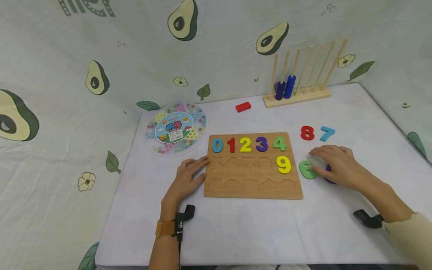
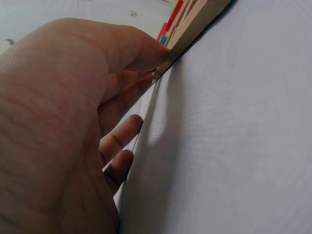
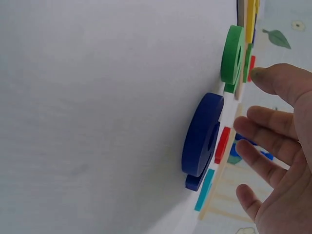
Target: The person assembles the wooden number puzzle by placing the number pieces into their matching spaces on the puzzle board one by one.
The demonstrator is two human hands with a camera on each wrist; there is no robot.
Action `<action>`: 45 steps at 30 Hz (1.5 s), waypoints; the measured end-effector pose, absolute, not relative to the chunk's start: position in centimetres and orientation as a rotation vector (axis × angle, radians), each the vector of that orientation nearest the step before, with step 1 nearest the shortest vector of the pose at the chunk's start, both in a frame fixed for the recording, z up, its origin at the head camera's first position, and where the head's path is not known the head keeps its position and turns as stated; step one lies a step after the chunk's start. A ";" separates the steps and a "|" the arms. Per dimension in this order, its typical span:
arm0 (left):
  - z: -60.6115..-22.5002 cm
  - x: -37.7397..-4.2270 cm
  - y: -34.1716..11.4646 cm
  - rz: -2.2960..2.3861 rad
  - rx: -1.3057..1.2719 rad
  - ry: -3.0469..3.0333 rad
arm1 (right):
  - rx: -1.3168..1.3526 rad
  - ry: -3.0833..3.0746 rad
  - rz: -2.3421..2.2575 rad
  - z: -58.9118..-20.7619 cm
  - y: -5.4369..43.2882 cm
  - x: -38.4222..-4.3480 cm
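A wooden number board (image 1: 249, 190) lies flat, with blue 0, red 1, yellow 2, purple 3 and green 4 along its top row. The yellow 9 (image 1: 283, 164) sits at the right end of the middle row. My left hand (image 1: 186, 176) touches the board's left edge with its fingertips, fingers relaxed. Over to the right, my right hand (image 1: 341, 167) hovers with spread fingers and holds nothing. Beneath it lies a dark blue number piece (image 3: 201, 136), mostly hidden by the hand in the head view. Its thumb overlaps the green 6 (image 1: 305, 170) there.
Beyond the right hand lie a red 8 (image 1: 307, 133) and a light blue 7 (image 1: 327, 133). A wooden peg stand (image 1: 297, 100) with blue beads is at the back, near a red block (image 1: 243, 107). A round Chinese checkers set (image 1: 199, 129) lies at the back left.
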State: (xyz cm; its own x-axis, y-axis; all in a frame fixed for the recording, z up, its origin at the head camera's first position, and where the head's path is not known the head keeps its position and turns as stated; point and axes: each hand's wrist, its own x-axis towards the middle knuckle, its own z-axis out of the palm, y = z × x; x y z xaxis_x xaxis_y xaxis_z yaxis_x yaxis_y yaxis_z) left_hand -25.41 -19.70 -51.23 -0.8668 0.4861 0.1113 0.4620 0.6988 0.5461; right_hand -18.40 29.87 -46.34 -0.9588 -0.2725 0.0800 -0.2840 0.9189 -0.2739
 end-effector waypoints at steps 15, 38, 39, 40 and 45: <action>-51.0 -25.4 -19.8 0.935 0.792 2.830 | 0.252 -3.133 0.373 -47.1 31.6 -16.4; -51.2 -25.5 -19.9 0.912 0.811 2.841 | 0.234 -3.061 0.386 -47.6 32.5 -14.7; -51.3 -25.5 -19.9 0.908 0.813 2.842 | 0.235 -3.059 0.383 -47.7 32.5 -14.7; -51.3 -25.5 -19.9 0.900 0.808 2.842 | 0.235 -3.055 0.382 -47.7 32.5 -14.7; -51.2 -25.5 -19.8 0.901 0.814 2.845 | 0.242 -3.041 0.387 -47.6 32.5 -14.7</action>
